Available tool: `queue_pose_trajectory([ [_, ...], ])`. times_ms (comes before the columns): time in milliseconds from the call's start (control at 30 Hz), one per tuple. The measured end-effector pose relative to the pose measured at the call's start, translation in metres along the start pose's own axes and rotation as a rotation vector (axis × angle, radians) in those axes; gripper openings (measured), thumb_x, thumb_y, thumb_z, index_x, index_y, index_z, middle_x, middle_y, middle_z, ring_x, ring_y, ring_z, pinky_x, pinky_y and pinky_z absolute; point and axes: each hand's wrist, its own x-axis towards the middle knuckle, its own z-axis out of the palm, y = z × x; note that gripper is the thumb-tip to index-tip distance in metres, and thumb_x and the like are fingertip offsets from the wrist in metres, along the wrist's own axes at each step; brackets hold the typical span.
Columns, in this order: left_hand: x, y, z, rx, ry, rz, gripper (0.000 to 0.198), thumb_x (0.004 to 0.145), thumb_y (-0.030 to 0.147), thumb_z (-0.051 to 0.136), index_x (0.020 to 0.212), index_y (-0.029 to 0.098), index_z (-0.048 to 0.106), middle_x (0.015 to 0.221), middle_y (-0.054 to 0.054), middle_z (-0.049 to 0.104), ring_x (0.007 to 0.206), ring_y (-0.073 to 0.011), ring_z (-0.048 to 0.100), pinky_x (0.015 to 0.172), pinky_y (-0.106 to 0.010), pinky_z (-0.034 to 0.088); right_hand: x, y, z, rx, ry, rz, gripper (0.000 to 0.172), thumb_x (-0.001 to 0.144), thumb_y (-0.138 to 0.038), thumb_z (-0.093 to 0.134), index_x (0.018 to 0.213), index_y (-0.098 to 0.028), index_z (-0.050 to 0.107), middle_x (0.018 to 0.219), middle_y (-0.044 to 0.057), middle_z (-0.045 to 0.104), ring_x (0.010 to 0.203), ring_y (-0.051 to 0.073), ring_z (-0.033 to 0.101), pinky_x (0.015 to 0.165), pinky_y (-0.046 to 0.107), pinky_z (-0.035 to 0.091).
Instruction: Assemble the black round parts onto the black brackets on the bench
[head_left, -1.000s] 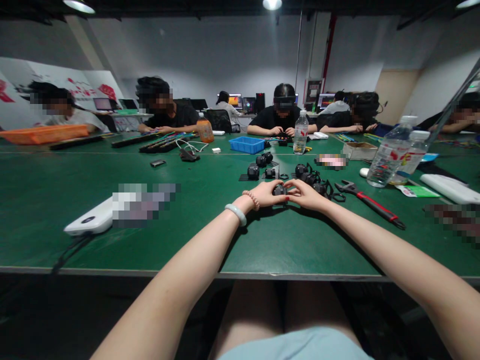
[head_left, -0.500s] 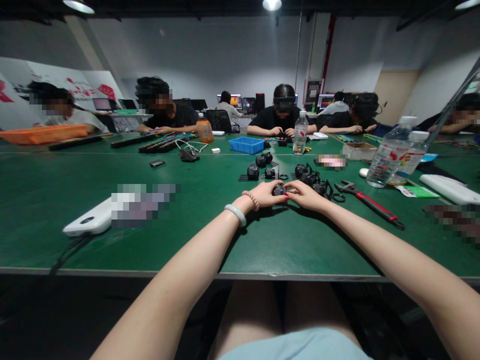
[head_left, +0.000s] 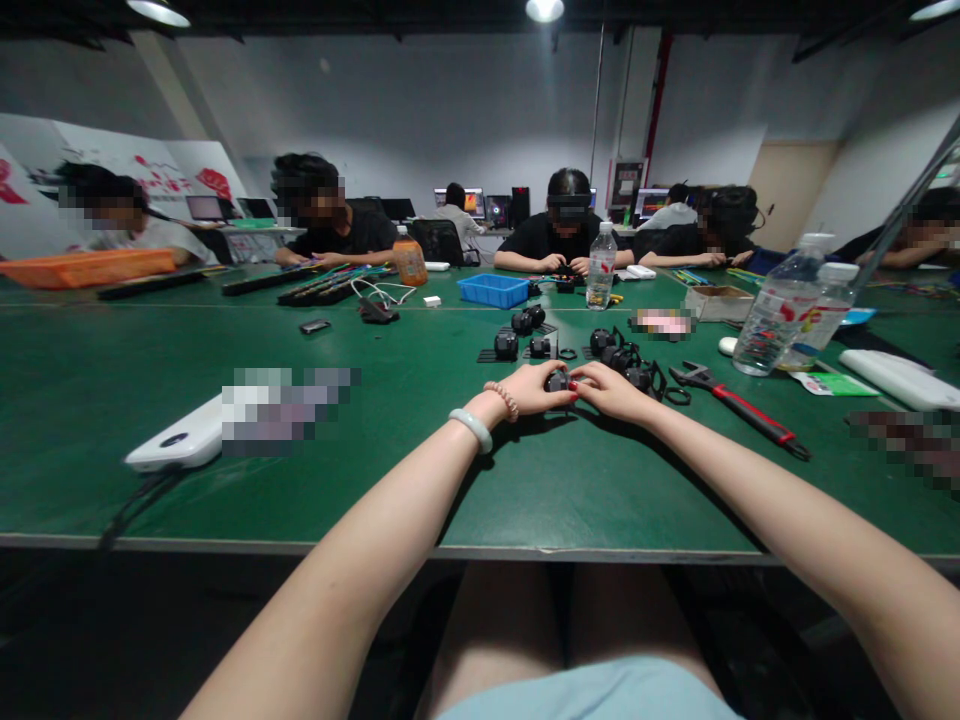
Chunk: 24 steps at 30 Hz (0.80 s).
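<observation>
Between my two hands is a small black rounded part (head_left: 557, 382), low over the green table (head_left: 360, 500). My left hand (head_left: 529, 388) wraps it from the left, thumb in front and fingers behind. From the right, the fingertips of my right hand (head_left: 606, 388) press against the same part; their exact grip is partly hidden. Beyond my hands stand similar black parts (head_left: 506, 345), some with flat slotted plates. More of them cluster behind my right hand, near a black ring nut (head_left: 677, 396). An adjustable wrench (head_left: 742, 408) with red and black handles lies to the right.
Water bottles (head_left: 776, 305) stand at the right beside a cardboard box (head_left: 718, 303). A blue tray (head_left: 493, 291) and another bottle (head_left: 601, 268) are farther back. A white power bank (head_left: 180, 440) with a cable lies at left. Several people work across the table.
My right fingertips have shifted very slightly on the black part. Both arms and the things on the table keep their places.
</observation>
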Motion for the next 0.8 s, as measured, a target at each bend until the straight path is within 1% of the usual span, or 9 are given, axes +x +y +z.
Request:
queue_pose_trajectory([
  [133,-0.0003,0.0011,-0.0008,0.006,-0.003,-0.007,0.062,0.065,0.057,0.043,0.114,0.019,0.039,0.099,-0.005,0.058,0.088,-0.0188,0.055,0.073,-0.025,0.042,0.0005,0.0022,0.0014,0.058,0.011,0.002,0.024,0.074,-0.029,0.047,0.092,-0.017,0.055,0.09,0.006,0.051,0.085,0.014,0.051,0.079,0.031,0.043],
  [267,-0.0003,0.0009,-0.0005,0.0,-0.003,0.006,0.061,0.066,0.056,0.043,0.114,0.019,0.039,0.1,-0.005,0.057,0.089,-0.0189,0.054,0.073,-0.025,0.041,0.0002,0.0042,0.0023,0.219,-0.004,-0.004,0.026,0.071,-0.026,0.05,0.096,-0.018,0.051,0.097,0.006,0.049,0.089,0.014,0.052,0.079,0.032,0.044],
  [433,0.0007,-0.0019,0.0009,-0.022,-0.005,0.005,0.062,0.065,0.056,0.044,0.115,0.02,0.038,0.103,-0.004,0.056,0.089,-0.0186,0.054,0.076,-0.025,0.04,-0.0018,0.0047,0.0022,0.334,-0.045,0.002,0.035,0.067,-0.02,0.054,0.1,-0.018,0.045,0.104,0.006,0.045,0.08,0.012,0.056,0.077,0.033,0.046],
  [567,0.0005,-0.0006,0.0002,-0.034,-0.004,0.0,0.062,0.064,0.056,0.045,0.115,0.021,0.039,0.103,-0.004,0.056,0.089,-0.0189,0.054,0.076,-0.026,0.04,-0.0035,0.0029,0.0025,0.355,-0.06,0.021,0.037,0.065,-0.023,0.057,0.099,-0.019,0.043,0.106,0.006,0.043,0.077,0.011,0.056,0.073,0.031,0.048],
  [800,-0.0005,0.003,-0.001,-0.037,-0.002,-0.013,0.06,0.064,0.053,0.047,0.114,0.02,0.04,0.102,-0.004,0.057,0.088,-0.0189,0.055,0.076,-0.026,0.041,-0.004,0.0002,0.0028,0.319,-0.051,0.024,0.036,0.065,-0.027,0.057,0.097,-0.018,0.044,0.104,0.007,0.043,0.077,0.01,0.056,0.073,0.03,0.048],
])
